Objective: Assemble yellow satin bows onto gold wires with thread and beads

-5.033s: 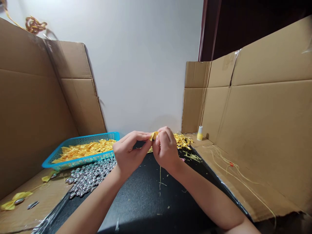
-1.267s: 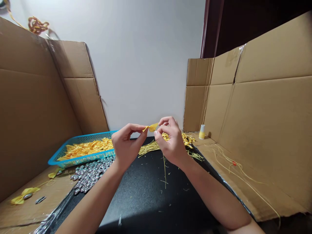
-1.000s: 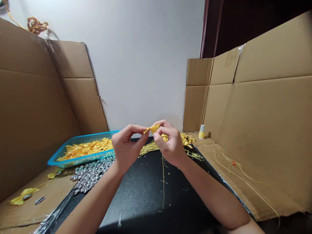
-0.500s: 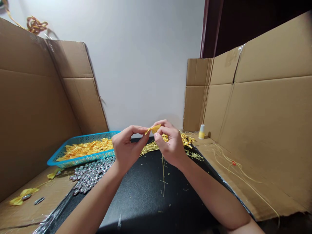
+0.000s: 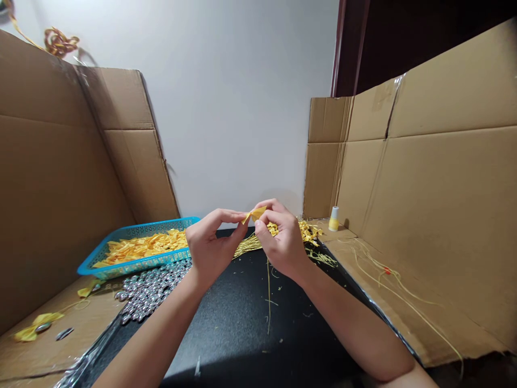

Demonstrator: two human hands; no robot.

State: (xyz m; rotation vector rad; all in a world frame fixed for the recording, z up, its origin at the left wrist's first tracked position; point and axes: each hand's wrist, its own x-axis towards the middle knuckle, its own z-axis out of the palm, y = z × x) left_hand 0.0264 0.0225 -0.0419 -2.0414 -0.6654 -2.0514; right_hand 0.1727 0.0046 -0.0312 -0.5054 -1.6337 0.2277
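A small yellow ribbon bow (image 5: 257, 213) is held up between my hands above the black work surface (image 5: 242, 312). My left hand (image 5: 213, 240) pinches its left end between thumb and fingertips. Thumb and fingers of my right hand (image 5: 284, 240) are closed on its right part, covering some of it. Below my right hand hangs a thin yellow cord (image 5: 269, 296); its upper end is hidden. Behind the hands lie a bundle of yellow cords (image 5: 247, 246) and a heap of yellow bows (image 5: 310, 231).
A blue basket (image 5: 91, 262) of yellow ribbon pieces (image 5: 145, 247) stands at left. Silvery beads (image 5: 147, 291) are heaped before it. A bow with a bead (image 5: 30, 330) lies on cardboard. At right are a yellow thread spool (image 5: 333, 220) and loose cord (image 5: 399, 291). Cardboard walls (image 5: 436, 205) flank both sides.
The bow has tilted slightly, its left end showing more, while both hands stay almost in place. The cord hanging below my right hand has swung a little left and reaches slightly lower.
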